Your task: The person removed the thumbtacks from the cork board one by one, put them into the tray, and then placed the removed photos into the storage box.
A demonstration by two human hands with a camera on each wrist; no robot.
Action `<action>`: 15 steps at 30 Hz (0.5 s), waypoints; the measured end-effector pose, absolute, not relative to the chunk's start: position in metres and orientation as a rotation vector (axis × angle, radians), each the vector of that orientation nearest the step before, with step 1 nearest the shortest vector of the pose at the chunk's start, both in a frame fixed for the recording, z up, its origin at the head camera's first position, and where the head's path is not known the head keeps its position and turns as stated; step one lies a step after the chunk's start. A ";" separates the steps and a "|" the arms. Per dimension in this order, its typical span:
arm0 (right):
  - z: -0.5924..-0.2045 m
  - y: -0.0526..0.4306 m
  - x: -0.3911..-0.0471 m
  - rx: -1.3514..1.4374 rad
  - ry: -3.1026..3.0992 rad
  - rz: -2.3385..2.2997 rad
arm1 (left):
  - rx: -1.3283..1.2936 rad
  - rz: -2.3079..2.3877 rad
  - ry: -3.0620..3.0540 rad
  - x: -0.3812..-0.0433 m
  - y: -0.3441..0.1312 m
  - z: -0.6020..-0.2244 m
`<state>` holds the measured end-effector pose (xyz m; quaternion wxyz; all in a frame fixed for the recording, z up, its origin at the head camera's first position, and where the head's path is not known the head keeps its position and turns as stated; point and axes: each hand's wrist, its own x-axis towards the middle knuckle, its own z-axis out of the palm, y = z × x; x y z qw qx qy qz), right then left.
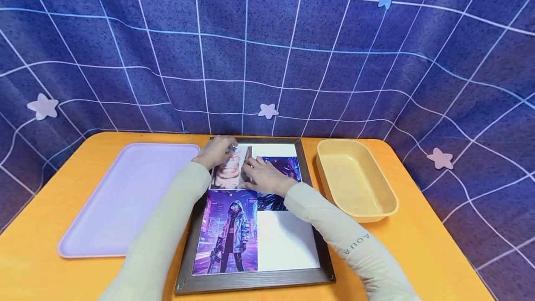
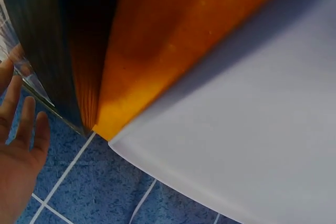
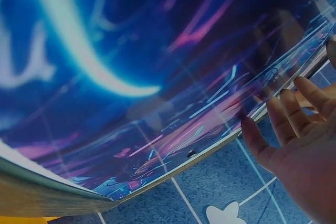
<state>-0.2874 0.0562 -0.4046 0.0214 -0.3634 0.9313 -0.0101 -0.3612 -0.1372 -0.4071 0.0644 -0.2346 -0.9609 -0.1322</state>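
Note:
A dark wooden picture frame (image 1: pixel 307 264) lies flat on the table with several prints on its white backing. My left hand (image 1: pixel 217 151) is at the frame's upper left corner, its fingertips on a pale pink print (image 1: pixel 229 178). Across that print's right side reaches my right hand (image 1: pixel 269 178), fingertips touching it and palm over a dark purple-blue print (image 1: pixel 271 202). Below the left hand lies a neon city print of a hooded figure (image 1: pixel 231 236). In the left wrist view the left fingers (image 2: pixel 25 124) look nearly straight; in the right wrist view the right fingers (image 3: pixel 291 119) are slightly bent.
A lilac tray (image 1: pixel 125 199) lies on the left of the orange table (image 1: pixel 422 250). To the right of the frame stands a yellow bin (image 1: pixel 355 178). Behind the table hangs a blue curtain (image 1: pixel 267 68) with a grid and stars.

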 end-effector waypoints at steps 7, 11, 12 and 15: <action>-0.406 0.056 -0.288 -1.113 2.879 -0.021 | -0.693 -0.416 -2.911 -0.359 -0.137 -0.406; -0.405 0.056 -0.286 -1.111 2.881 -0.034 | -0.690 -0.430 -2.892 -0.359 -0.135 -0.405; -0.405 0.056 -0.286 -1.111 2.882 -0.037 | -0.685 -0.431 -2.891 -0.359 -0.135 -0.405; -0.404 0.056 -0.286 -1.108 2.883 -0.042 | -0.665 -0.435 -2.896 -0.360 -0.134 -0.406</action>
